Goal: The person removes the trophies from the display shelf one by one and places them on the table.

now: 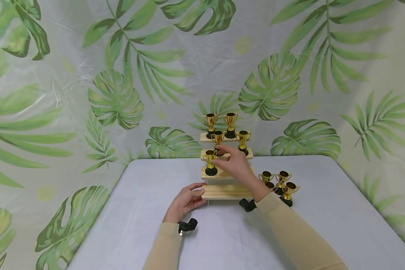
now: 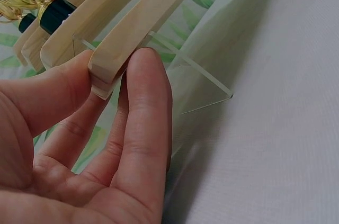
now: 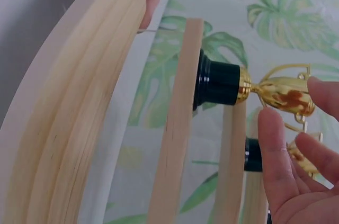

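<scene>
A stepped wooden display stand holds small gold trophies on black bases. My left hand grips the left end of its lowest board, thumb on top and fingers underneath. My right hand is at the gold trophy standing at the left of the second board from the bottom. In the right wrist view, thumb and fingertips are spread apart around this trophy's cup, right at its rim and handle. The trophy's black base sits flat on the board.
Two trophies stand on the top board, and two more on the board below it. Several trophies are grouped on the white table, right of the stand. Behind hangs a leaf-patterned backdrop.
</scene>
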`<state>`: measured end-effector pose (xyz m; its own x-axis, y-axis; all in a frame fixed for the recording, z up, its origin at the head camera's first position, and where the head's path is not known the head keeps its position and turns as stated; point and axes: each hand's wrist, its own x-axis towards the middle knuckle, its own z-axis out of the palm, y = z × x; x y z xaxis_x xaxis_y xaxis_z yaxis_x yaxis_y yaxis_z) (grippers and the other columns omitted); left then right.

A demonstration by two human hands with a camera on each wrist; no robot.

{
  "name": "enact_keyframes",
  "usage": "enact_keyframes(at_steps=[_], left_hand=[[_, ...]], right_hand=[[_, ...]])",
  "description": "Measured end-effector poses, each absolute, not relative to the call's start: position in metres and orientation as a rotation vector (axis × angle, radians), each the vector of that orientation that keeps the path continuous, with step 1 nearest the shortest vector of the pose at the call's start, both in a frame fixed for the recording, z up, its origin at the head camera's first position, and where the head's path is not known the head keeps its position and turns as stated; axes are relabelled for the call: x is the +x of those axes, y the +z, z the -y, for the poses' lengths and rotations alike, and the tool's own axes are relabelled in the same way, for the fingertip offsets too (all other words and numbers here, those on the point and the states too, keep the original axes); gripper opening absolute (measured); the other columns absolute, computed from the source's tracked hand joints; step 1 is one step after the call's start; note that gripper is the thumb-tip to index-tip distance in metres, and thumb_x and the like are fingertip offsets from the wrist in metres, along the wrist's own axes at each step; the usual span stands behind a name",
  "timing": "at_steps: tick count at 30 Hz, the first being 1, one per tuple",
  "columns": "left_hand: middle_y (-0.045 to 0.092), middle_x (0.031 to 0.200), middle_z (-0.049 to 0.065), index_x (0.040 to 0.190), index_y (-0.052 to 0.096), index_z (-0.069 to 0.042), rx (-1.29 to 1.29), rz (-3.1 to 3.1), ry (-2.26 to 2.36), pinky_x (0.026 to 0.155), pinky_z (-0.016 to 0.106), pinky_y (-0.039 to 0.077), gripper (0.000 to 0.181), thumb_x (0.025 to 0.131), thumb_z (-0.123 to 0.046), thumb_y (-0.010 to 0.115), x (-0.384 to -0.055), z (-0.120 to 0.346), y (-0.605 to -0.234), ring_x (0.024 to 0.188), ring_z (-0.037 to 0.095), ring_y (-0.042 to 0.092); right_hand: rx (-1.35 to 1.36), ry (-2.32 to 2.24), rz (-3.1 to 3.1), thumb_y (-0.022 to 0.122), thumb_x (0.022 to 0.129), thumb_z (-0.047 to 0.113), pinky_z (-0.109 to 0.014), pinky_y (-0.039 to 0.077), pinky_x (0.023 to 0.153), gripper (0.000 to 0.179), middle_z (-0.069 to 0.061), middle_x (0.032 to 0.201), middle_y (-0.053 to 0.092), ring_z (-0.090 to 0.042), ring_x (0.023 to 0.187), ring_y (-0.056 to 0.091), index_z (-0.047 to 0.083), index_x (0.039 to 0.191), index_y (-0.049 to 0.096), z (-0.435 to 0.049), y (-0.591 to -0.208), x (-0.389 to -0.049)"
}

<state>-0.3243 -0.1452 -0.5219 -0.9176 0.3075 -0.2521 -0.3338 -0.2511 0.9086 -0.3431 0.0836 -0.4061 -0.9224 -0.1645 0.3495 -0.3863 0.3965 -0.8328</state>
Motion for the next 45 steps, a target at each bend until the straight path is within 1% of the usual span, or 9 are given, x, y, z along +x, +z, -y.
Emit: enact_keyframes(at_steps=[4, 7, 12, 15, 19, 26, 28, 35, 45], left_hand=[[0.065, 0.117, 0.019, 0.139, 0.056, -0.003, -0.014, -1.609, 2.203, 0.081, 0.036, 0.06, 0.047, 0.095, -0.009, 0.07, -0.324, 0.146, -0.523, 0.096, 0.024, 0.069], [0.065, 0.118, 0.019, 0.139, 0.056, -0.003, -0.017, -1.607, 2.203, 0.081, 0.036, 0.059, 0.047, 0.095, -0.009, 0.07, -0.324, 0.146, -0.523, 0.097, 0.025, 0.069], [0.065, 0.118, 0.019, 0.138, 0.058, -0.004, -0.033, -1.613, 2.205, 0.081, 0.036, 0.059, 0.045, 0.095, -0.008, 0.07, -0.325, 0.147, -0.524, 0.097, 0.025, 0.069], [0.065, 0.119, 0.019, 0.137, 0.059, -0.005, -0.04, -1.625, 2.203, 0.081, 0.036, 0.059, 0.044, 0.095, -0.008, 0.07, -0.325, 0.148, -0.524, 0.097, 0.025, 0.069], [0.065, 0.119, 0.02, 0.136, 0.06, -0.005, -0.049, -1.62, 2.21, 0.082, 0.036, 0.059, 0.043, 0.095, -0.008, 0.07, -0.325, 0.148, -0.525, 0.098, 0.025, 0.069], [0.065, 0.119, 0.02, 0.137, 0.058, -0.005, -0.031, -1.622, 2.208, 0.081, 0.036, 0.06, 0.045, 0.094, -0.009, 0.071, -0.326, 0.149, -0.525, 0.098, 0.025, 0.069], [0.065, 0.119, 0.02, 0.137, 0.058, -0.005, -0.029, -1.616, 2.208, 0.081, 0.036, 0.059, 0.045, 0.094, -0.009, 0.071, -0.327, 0.148, -0.525, 0.098, 0.025, 0.069], [0.065, 0.12, 0.02, 0.136, 0.06, -0.005, -0.028, -1.614, 2.205, 0.081, 0.037, 0.059, 0.043, 0.094, -0.008, 0.071, -0.327, 0.147, -0.524, 0.099, 0.026, 0.069], [0.065, 0.119, 0.019, 0.137, 0.059, -0.005, -0.027, -1.623, 2.192, 0.082, 0.036, 0.059, 0.045, 0.094, -0.01, 0.072, -0.327, 0.147, -0.524, 0.097, 0.024, 0.069]], right_hand=[[0.48, 1.537, 2.444, 0.084, 0.085, 0.032, -0.034, 0.059, 0.066, 0.054, -0.005, 0.118, 0.064, -0.02, 0.09, 0.07, 0.024, 0.134, 0.064, -0.078, -0.406, -0.347], [0.477, 1.554, 2.453, 0.084, 0.084, 0.034, -0.034, 0.06, 0.067, 0.052, -0.003, 0.118, 0.065, -0.02, 0.093, 0.069, 0.022, 0.132, 0.066, -0.073, -0.405, -0.35], [0.452, 1.651, 2.437, 0.085, 0.083, 0.035, -0.043, 0.061, 0.068, 0.049, 0.002, 0.117, 0.068, -0.019, 0.087, 0.071, 0.02, 0.127, 0.07, -0.068, -0.403, -0.353], [0.481, 1.688, 2.414, 0.085, 0.083, 0.033, -0.05, 0.06, 0.068, 0.048, -0.002, 0.112, 0.07, -0.025, 0.08, 0.072, 0.017, 0.126, 0.071, -0.065, -0.403, -0.354], [0.506, 1.692, 2.413, 0.085, 0.084, 0.032, -0.053, 0.059, 0.068, 0.048, -0.007, 0.105, 0.07, -0.033, 0.074, 0.071, 0.016, 0.127, 0.07, -0.062, -0.403, -0.357], [0.511, 1.698, 2.429, 0.085, 0.084, 0.03, -0.057, 0.058, 0.068, 0.047, -0.008, 0.096, 0.072, -0.037, 0.073, 0.07, 0.017, 0.126, 0.071, -0.059, -0.404, -0.36], [0.506, 1.69, 2.437, 0.085, 0.084, 0.029, -0.056, 0.058, 0.066, 0.043, -0.008, 0.09, 0.072, -0.037, 0.072, 0.069, 0.016, 0.123, 0.072, -0.059, -0.403, -0.36], [0.483, 1.59, 2.455, 0.086, 0.083, 0.028, -0.036, 0.055, 0.056, 0.038, -0.005, 0.08, 0.072, -0.033, 0.071, 0.07, 0.014, 0.117, 0.075, -0.058, -0.401, -0.36], [0.487, 1.561, 2.425, 0.087, 0.082, 0.027, -0.036, 0.056, 0.055, 0.035, -0.004, 0.076, 0.071, -0.031, 0.07, 0.07, 0.012, 0.111, 0.076, -0.057, -0.403, -0.36]])
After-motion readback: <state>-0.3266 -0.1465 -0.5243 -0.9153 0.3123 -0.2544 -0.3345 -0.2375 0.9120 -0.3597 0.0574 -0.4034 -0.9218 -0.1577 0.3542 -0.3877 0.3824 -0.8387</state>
